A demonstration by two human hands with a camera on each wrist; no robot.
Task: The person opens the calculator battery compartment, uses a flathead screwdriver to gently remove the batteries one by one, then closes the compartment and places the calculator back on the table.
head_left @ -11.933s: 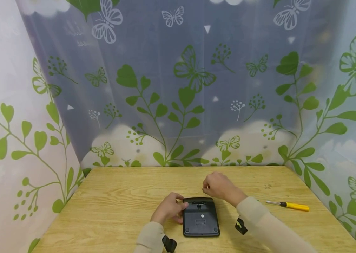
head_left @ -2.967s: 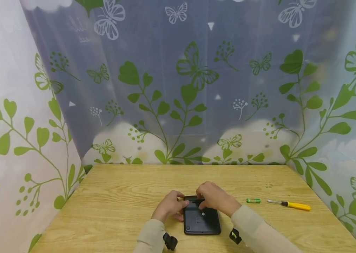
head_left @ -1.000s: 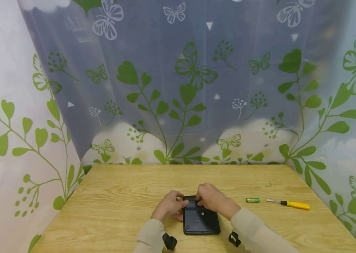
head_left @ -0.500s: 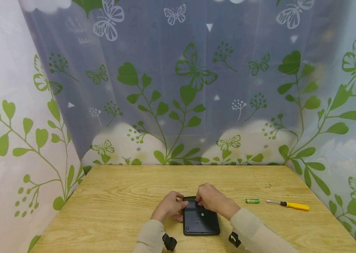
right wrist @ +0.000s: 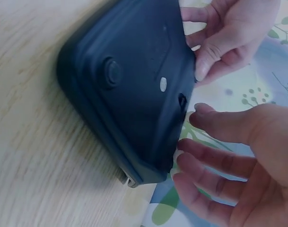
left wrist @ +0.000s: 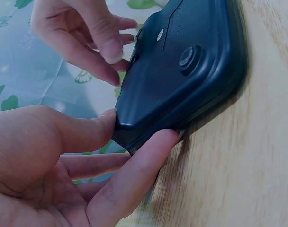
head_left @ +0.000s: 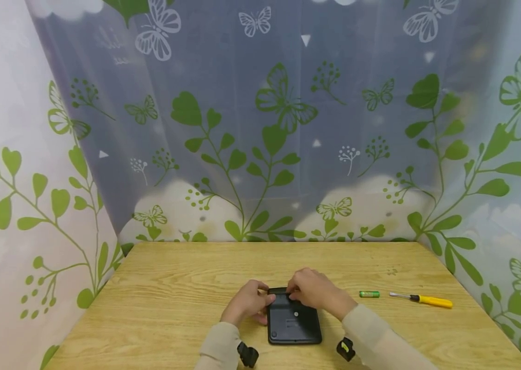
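A black calculator (head_left: 294, 331) lies face down on the wooden table, showing its round rubber feet and a small white round sticker. My left hand (head_left: 245, 304) grips its far left corner, thumb on the back and fingers along the side. My right hand (head_left: 313, 290) is over the far edge with the thumb apart from the fingers. In the right wrist view the right hand's fingertips (right wrist: 181, 158) are right at that edge, beside a small dark notch (right wrist: 182, 100) in the calculator's back. From the head view, the right hand hides part of the far end.
A green battery (head_left: 369, 294) lies on the table (head_left: 172, 288) to the right of the right hand. Further right is a screwdriver (head_left: 427, 300) with a yellow handle. A patterned curtain (head_left: 223, 169) hangs behind the table.
Since the oldest frame, the green battery has appeared on the table and the right hand has moved onto the calculator's far end. In the last second its fingers shift slightly; the left hand stays put.
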